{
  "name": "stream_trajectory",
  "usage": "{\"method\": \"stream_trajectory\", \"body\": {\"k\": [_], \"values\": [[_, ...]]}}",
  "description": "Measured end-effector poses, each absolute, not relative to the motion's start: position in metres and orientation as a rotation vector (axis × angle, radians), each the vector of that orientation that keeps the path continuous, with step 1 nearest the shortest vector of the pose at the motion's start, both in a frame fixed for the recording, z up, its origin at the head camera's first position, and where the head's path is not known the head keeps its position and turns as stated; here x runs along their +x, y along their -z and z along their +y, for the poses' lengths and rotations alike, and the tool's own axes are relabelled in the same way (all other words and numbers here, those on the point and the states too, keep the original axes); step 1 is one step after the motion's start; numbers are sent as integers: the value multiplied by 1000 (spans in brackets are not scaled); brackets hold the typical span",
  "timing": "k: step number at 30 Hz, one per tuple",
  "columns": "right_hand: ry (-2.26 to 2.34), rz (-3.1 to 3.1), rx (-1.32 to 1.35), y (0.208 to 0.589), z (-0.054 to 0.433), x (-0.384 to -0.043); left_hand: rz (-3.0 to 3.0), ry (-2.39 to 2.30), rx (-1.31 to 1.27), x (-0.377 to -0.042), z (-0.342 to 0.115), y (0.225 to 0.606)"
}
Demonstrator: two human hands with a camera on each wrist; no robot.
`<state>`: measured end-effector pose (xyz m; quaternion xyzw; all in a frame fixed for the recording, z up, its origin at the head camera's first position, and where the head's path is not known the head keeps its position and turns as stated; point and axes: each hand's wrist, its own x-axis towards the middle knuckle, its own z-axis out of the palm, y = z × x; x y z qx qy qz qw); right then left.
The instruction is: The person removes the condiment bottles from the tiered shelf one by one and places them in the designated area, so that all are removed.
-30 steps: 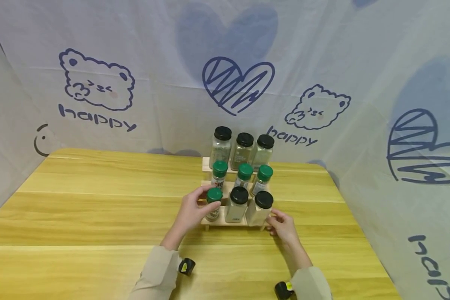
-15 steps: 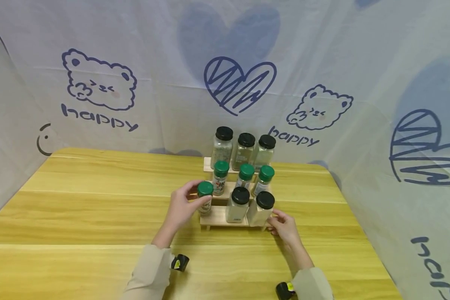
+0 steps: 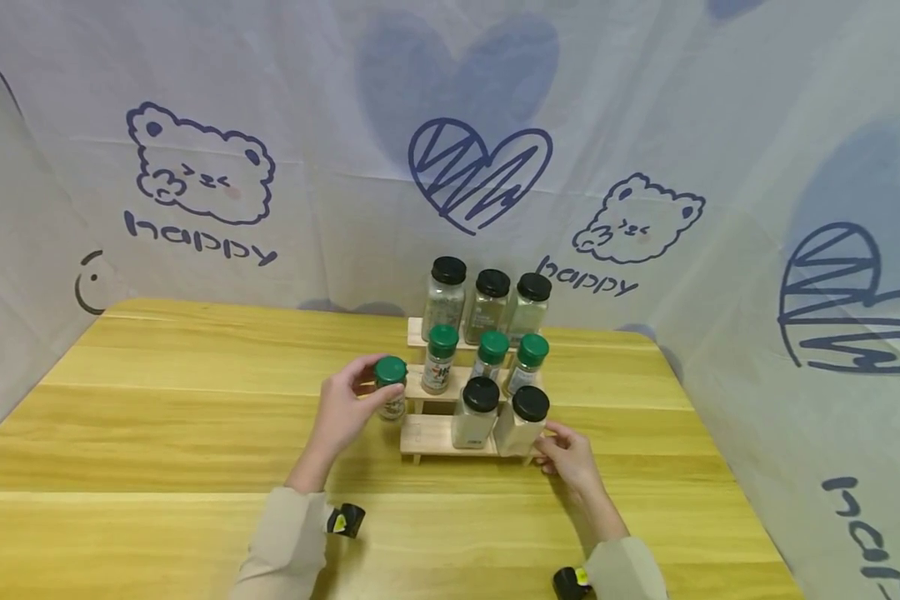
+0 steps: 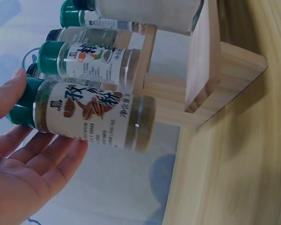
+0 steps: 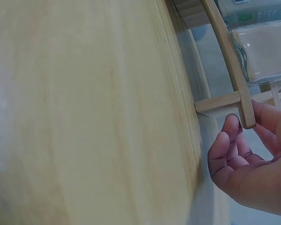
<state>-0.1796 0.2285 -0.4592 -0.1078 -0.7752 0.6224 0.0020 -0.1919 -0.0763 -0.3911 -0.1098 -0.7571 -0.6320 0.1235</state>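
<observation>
My left hand (image 3: 339, 410) holds a spice jar with a green cap (image 3: 391, 372), its thumb and fingers round the cap and upper part. In the left wrist view the jar (image 4: 91, 115) has a white label with dark lettering and brown powder inside. It is off the left end of a three-step wooden rack (image 3: 426, 435). My right hand (image 3: 572, 460) pinches the right end of the rack's lowest step, and in the right wrist view its fingers (image 5: 218, 146) curl round that wooden end. Two black-capped jars (image 3: 475, 421) stand on this step, beside a bare stretch at its left.
On the middle step stand three green-capped jars (image 3: 438, 371); three black-capped jars (image 3: 486, 315) are on the top one. The rack is on a wooden table (image 3: 195, 417), with a printed cloth (image 3: 330, 233) hanging behind and at the sides.
My left hand has taken the green-capped spice jar from the left of the lowest step and carried it left, past the rack's end. The right hand has stayed on the rack.
</observation>
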Motion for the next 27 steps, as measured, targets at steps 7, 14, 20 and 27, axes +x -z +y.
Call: {"method": "stream_trajectory", "body": {"k": [7, 14, 20, 27], "values": [[-1951, -2428, -333, 460, 228, -179, -2263, 1850, -275, -196, -83, 392], [-1947, -2432, -344, 460, 228, -180, -2260, 1868, -227, -205, -84, 399], [-1962, -2428, -349, 462, 228, -180, -2275, 1885, -186, -215, -84, 409], [-1944, -2436, -343, 461, 227, -179, -2295, 1930, -143, -225, -85, 416]]}}
